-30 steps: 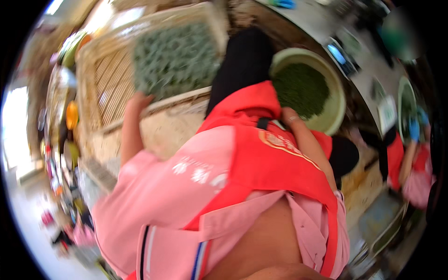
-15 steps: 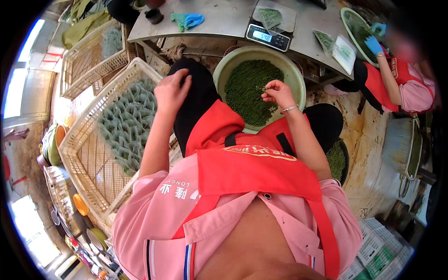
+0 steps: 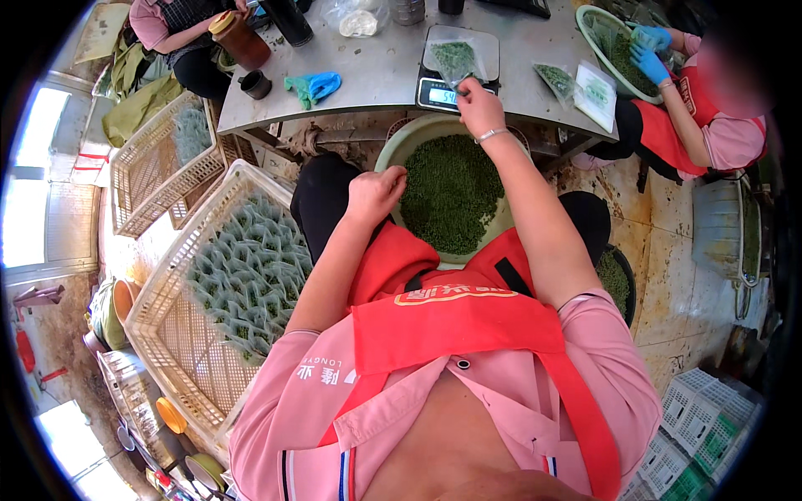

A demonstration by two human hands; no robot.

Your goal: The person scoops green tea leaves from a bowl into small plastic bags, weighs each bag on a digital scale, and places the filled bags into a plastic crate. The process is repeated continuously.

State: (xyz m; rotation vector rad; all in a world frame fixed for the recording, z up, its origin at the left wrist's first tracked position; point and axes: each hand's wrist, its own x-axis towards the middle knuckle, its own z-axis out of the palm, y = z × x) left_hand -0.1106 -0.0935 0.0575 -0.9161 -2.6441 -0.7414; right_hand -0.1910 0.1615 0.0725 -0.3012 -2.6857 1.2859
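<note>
My right hand [image 3: 480,113] reaches over the bowl to the scale [image 3: 438,95], fingers pinched at the lower edge of a clear bag of green bits [image 3: 453,60] on it; what they hold is unclear. My left hand [image 3: 376,192] is curled at the left rim of the pale green bowl [image 3: 504,223], its fingertips closed; anything inside is hidden. The bowl holds small green pieces [image 3: 447,188] between my knees. To my left is a cream plastic crate [image 3: 167,334] with several filled clear bags [image 3: 246,275] standing in it.
The steel table [image 3: 368,75] carries blue gloves [image 3: 313,88], jars and more bags [image 3: 555,79]. A co-worker [image 3: 693,125] in blue gloves handles a bowl at right; another person [image 3: 171,37] sits at upper left. More crates [image 3: 159,159] and a dark tub [image 3: 614,284] stand around.
My right hand has moved forward from over the bowl to the bag on the scale. My left hand has shifted right to the bowl's rim. The view has tilted to show more table.
</note>
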